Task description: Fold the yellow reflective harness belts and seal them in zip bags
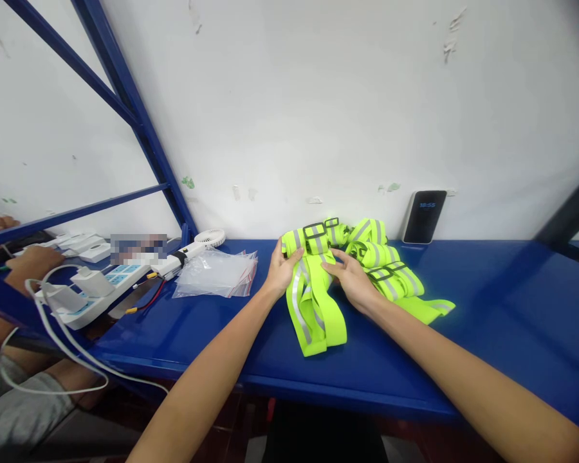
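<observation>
Neon yellow reflective straps (335,315) with grey stripes and black buckles hang in loops between my hands, over the blue table. My left hand (284,267) grips their left edge, thumb on the front and fingers mostly hidden behind. On the other side my right hand (350,276) pinches the same bundle, its thumb and fingers closed on the fabric. A black buckle (314,230) shows at the top of the bundle. More folded yellow straps (390,270) with buckles lie just right of my right hand, one loose end pointing right.
Clear zip bags (217,273) lie left of my hands, near a small white fan (210,238). A white power strip (106,292) with plugs and cables sits further left, beside another person's hand (36,263). A phone (423,217) leans on the wall. Blue frame bars (139,122) rise at left.
</observation>
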`<state>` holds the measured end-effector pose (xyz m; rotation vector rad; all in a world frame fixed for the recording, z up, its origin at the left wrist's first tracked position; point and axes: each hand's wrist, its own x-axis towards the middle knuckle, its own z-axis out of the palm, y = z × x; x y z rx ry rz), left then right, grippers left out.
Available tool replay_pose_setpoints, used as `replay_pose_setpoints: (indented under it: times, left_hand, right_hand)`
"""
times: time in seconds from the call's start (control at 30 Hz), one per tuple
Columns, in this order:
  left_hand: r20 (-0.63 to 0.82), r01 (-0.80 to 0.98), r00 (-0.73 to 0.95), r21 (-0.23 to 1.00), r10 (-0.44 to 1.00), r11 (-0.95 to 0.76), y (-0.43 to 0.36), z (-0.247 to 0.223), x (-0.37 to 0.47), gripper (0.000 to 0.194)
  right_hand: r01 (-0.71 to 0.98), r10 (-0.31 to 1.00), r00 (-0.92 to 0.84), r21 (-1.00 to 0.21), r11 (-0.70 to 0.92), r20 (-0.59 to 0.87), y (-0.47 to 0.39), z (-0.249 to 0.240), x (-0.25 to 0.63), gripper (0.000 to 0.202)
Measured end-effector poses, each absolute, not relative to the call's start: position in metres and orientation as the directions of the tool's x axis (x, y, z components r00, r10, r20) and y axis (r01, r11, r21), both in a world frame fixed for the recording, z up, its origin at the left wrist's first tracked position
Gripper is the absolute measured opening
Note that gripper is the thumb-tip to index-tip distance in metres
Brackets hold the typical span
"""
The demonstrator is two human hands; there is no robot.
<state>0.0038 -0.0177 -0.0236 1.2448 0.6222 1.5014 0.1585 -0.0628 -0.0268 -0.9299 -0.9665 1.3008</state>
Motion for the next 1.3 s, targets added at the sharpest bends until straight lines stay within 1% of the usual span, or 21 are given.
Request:
replay_pose_setpoints:
  times: [0.13, 0.3, 0.43, 0.6, 0.73, 0.8, 0.9, 0.97, 1.03, 1.17, 1.23, 1.3]
  left_hand:
    - [0.376, -0.388, 0.104, 0.868, 0.921, -0.31, -0.018, -0.024, 0.003, 0.053]
    - [0.383, -0.368, 0.123, 0.874, 0.915, -0.317, -0.021, -0.026, 0.005, 0.052]
    - [0.4, -0.369, 0.188, 0.875, 0.897, -0.313, -0.023, -0.03, 0.008, 0.06]
    - [0.429, -0.337, 0.175, 0.872, 0.886, -0.355, -0.022, -0.032, 0.009, 0.066]
    - [0.455, -0.321, 0.143, 0.862, 0.879, -0.394, -0.02, -0.032, 0.008, 0.065]
    - [0.45, -0.295, 0.139, 0.869, 0.882, -0.397, -0.02, -0.031, 0.006, 0.061]
    - [0.414, -0.281, 0.173, 0.89, 0.894, -0.358, -0.019, -0.029, 0.004, 0.058]
    - [0.377, -0.306, 0.23, 0.903, 0.897, -0.301, -0.019, -0.028, 0.003, 0.057]
    - [0.354, -0.313, 0.275, 0.912, 0.894, -0.265, -0.019, -0.028, 0.002, 0.057]
    - [0.379, -0.273, 0.273, 0.912, 0.884, -0.306, -0.018, -0.03, 0.003, 0.056]
    - [0.42, -0.26, 0.26, 0.898, 0.869, -0.356, -0.018, -0.032, 0.005, 0.053]
    - [0.459, -0.25, 0.258, 0.882, 0.85, -0.401, -0.019, -0.034, 0.007, 0.05]
  right_hand:
    - [-0.266, 0.998, -0.008, -0.962, 0.063, 0.067, -0.06, -0.03, 0.162, 0.048]
    - [-0.157, 0.989, -0.061, -0.98, 0.122, 0.133, -0.057, -0.038, 0.164, 0.042]
    - [-0.116, 0.98, -0.082, -0.978, 0.172, 0.182, -0.058, -0.043, 0.16, 0.038]
    - [-0.065, 0.991, -0.045, -0.991, 0.121, 0.124, -0.057, -0.045, 0.16, 0.04]
    - [-0.063, 0.993, -0.056, -0.993, 0.101, 0.105, -0.057, -0.042, 0.161, 0.027]
    - [-0.105, 0.994, -0.039, -0.99, 0.093, 0.098, -0.058, -0.039, 0.16, 0.018]
    - [-0.283, 0.995, -0.073, -0.958, 0.048, 0.072, -0.061, -0.035, 0.157, 0.015]
    - [-0.382, 0.995, -0.089, -0.924, 0.01, 0.048, -0.062, -0.033, 0.156, 0.025]
    - [-0.433, 0.996, -0.085, -0.901, -0.021, 0.017, -0.062, -0.031, 0.157, 0.036]
    - [-0.462, 0.987, -0.159, -0.881, -0.1, -0.029, -0.063, -0.029, 0.157, 0.03]
    - [-0.437, 0.984, -0.174, -0.893, -0.106, -0.031, -0.064, -0.029, 0.156, 0.036]
    - [-0.419, 0.987, -0.158, -0.905, -0.07, -0.003, -0.065, -0.03, 0.154, 0.045]
